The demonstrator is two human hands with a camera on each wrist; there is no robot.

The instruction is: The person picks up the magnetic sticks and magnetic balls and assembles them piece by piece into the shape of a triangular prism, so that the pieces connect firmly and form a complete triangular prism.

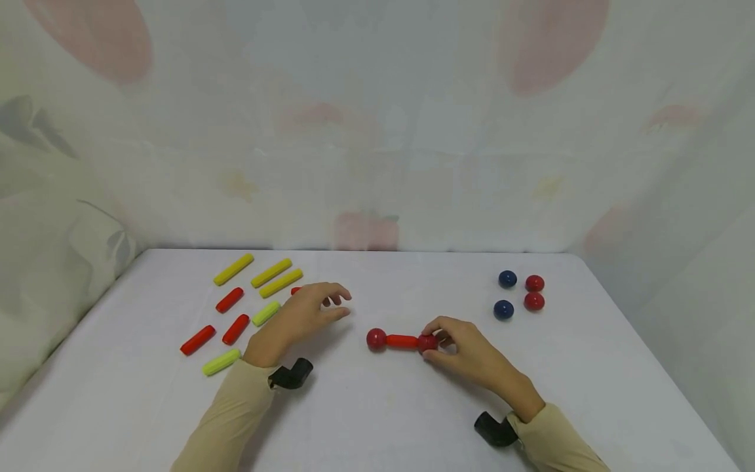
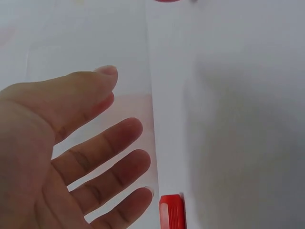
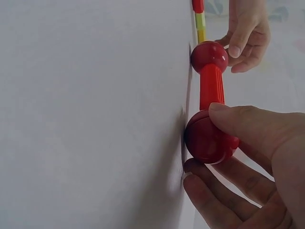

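Observation:
My right hand [image 1: 472, 351] pinches a dark red ball [image 3: 209, 138] between thumb and fingers. That ball sits on one end of a short red rod [image 1: 402, 341], and a second red ball [image 1: 376, 339] caps the other end, so the three form a dumbbell lying across the table. To the left, my left hand [image 1: 303, 318] hovers over the table with fingers spread and holds nothing. Beneath its fingers in the left wrist view lies another red rod [image 2: 172, 212], mostly hidden by the hand in the head view.
Several yellow rods [image 1: 234, 269], shorter red rods [image 1: 197, 340] and lime rods [image 1: 221, 362] lie on the left of the white table [image 1: 366, 419]. At the right are two blue balls [image 1: 504, 310] and two red balls [image 1: 534, 301]. A patterned curtain [image 1: 377, 131] hangs behind.

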